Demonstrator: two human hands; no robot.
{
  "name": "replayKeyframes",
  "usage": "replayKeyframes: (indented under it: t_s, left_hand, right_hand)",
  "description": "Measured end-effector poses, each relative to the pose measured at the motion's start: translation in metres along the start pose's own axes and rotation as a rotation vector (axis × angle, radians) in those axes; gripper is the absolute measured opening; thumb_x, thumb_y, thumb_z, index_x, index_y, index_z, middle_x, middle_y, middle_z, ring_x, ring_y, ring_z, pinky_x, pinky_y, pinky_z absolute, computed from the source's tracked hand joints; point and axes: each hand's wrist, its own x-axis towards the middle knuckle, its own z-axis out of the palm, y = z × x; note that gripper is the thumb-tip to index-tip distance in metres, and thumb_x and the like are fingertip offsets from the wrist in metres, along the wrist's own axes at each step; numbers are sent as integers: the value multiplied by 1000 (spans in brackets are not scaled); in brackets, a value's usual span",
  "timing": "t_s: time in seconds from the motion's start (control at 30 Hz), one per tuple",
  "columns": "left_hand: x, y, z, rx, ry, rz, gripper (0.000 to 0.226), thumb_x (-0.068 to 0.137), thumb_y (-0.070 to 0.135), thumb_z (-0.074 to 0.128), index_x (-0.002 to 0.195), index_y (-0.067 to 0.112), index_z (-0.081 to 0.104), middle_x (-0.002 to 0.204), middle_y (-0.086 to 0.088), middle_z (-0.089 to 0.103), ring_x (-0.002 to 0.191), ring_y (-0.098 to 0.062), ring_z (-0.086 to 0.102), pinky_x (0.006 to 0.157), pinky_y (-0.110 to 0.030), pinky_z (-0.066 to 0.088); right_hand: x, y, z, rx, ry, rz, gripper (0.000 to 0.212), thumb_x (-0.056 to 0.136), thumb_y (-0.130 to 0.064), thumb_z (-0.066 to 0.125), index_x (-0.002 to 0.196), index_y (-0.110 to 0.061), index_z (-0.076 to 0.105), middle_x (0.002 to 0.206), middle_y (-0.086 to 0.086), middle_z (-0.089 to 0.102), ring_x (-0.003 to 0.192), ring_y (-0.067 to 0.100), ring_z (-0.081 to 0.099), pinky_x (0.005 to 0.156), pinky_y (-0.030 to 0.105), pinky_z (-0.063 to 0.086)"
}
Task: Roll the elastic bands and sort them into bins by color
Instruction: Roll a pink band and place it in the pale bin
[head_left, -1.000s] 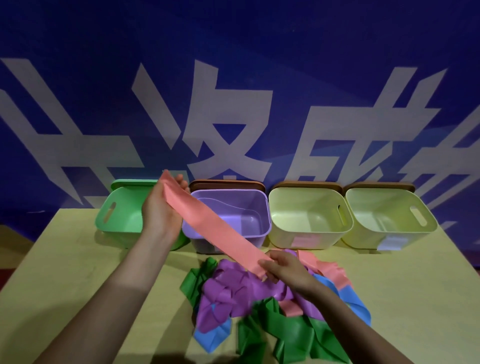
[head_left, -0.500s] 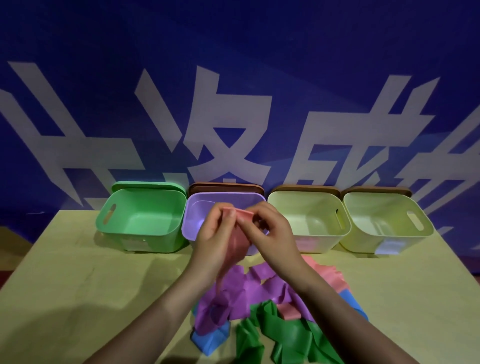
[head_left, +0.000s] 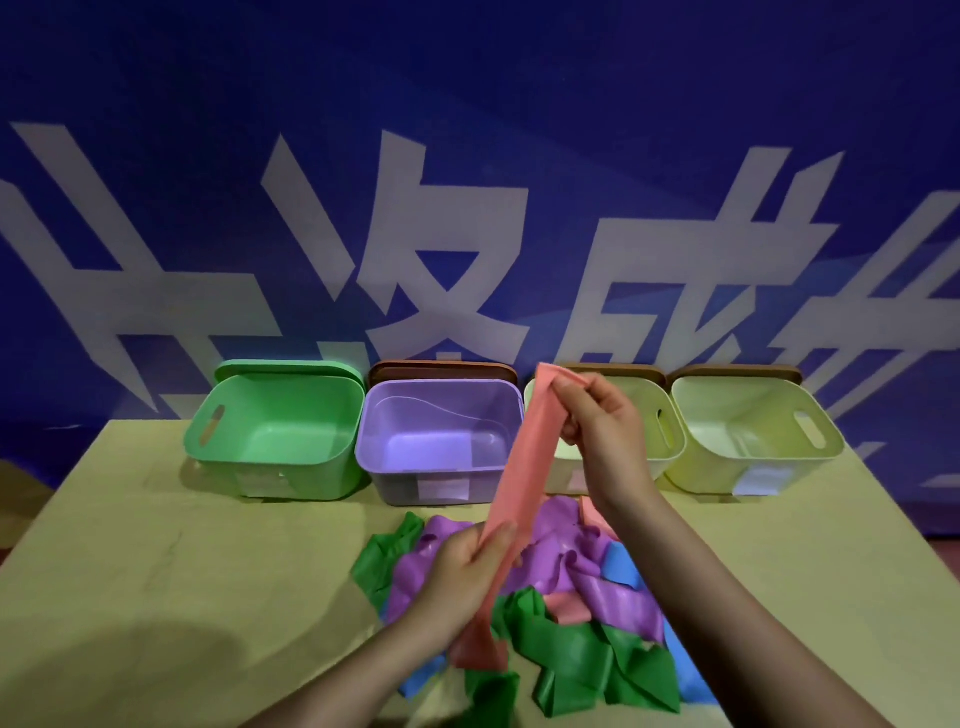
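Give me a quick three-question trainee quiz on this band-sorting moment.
1. True or false: the pink band is already rolled.
2. Which hand holds its upper end: A) left hand B) right hand?
3. Fill in: the bin left of the purple bin is ____.

Key: 1 false, it hangs stretched between both hands. 2 B. 3 green, the green bin.
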Motion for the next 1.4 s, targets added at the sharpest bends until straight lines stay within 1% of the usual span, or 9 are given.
replayKeyframes:
  t_s: [0.23, 0.3, 0.47, 0.57, 0.73, 0.87, 1.03, 1.2, 1.4]
  left_hand:
    - [5, -21, -8, -15, -106, -149, 19, 84, 30, 67, 85, 11, 69, 74, -2, 67, 67, -12, 59, 64, -25, 43]
    - [6, -18, -7, 66, -203, -167, 4, 86, 18, 62, 88, 19, 65, 81, 3, 68, 70, -6, 61, 68, -20, 46]
    - [3, 0, -5, 95, -295, -70, 25, 77, 6, 56, 95, 24, 56, 89, 6, 63, 73, 7, 58, 74, -16, 45]
    - [3, 15, -5, -51, -195, 34, 30, 65, 11, 52, 94, 19, 57, 85, 8, 63, 75, 8, 57, 73, -14, 46]
    - [5, 43, -8, -229, -101, 157, 23, 80, 15, 56, 102, 20, 62, 87, 9, 69, 83, -4, 61, 75, -17, 48]
    - [3, 52, -3, -198, -28, 156, 15, 89, 24, 59, 102, 24, 66, 98, 5, 72, 97, -15, 64, 90, -33, 50]
    - [-3, 55, 2, -243, 73, 135, 19, 97, 15, 49, 87, 15, 66, 75, -7, 66, 74, -24, 58, 74, -39, 45]
    - [-4, 57, 3, -305, 136, 108, 21, 97, 13, 49, 96, 9, 70, 82, -11, 67, 81, -24, 58, 81, -41, 44]
    - [-5, 56, 5, -356, 162, 67, 28, 97, 11, 44, 92, 12, 72, 90, -11, 72, 85, -23, 64, 85, -40, 46]
  right_hand:
    - [-17, 11, -7, -85, -28, 63, 22, 92, -12, 58, 73, -17, 66, 70, -1, 52, 70, 14, 44, 64, 29, 37]
    - [-20, 10, -8, -119, -96, 62, 15, 90, -14, 61, 75, -12, 65, 66, -1, 48, 66, 14, 42, 60, 29, 35]
    - [-33, 7, -6, -157, -228, 48, 16, 93, -10, 58, 78, -11, 62, 62, -2, 51, 58, 9, 44, 54, 24, 37]
    - [-36, 6, -7, -147, -275, 24, 13, 92, -6, 59, 80, -12, 62, 66, -2, 56, 59, 7, 46, 52, 22, 39]
    - [-37, 2, -13, -123, -342, -10, 14, 90, 1, 59, 81, -9, 61, 59, -8, 58, 51, 4, 47, 48, 15, 38]
    - [-38, 0, -13, -107, -351, -42, 14, 90, 2, 58, 81, -7, 61, 58, -8, 57, 50, 3, 47, 47, 15, 38]
    - [-41, 3, -17, -122, -405, -112, 9, 84, -6, 63, 83, -15, 64, 70, -12, 62, 66, 3, 54, 61, 17, 44]
    - [-47, 11, -24, -225, -412, -259, 25, 77, -4, 57, 85, -23, 71, 85, -7, 68, 81, 12, 63, 71, 26, 48]
    - [-43, 18, -32, -401, -433, -433, 29, 80, 0, 57, 91, -22, 73, 82, -13, 62, 71, 18, 60, 67, 25, 46]
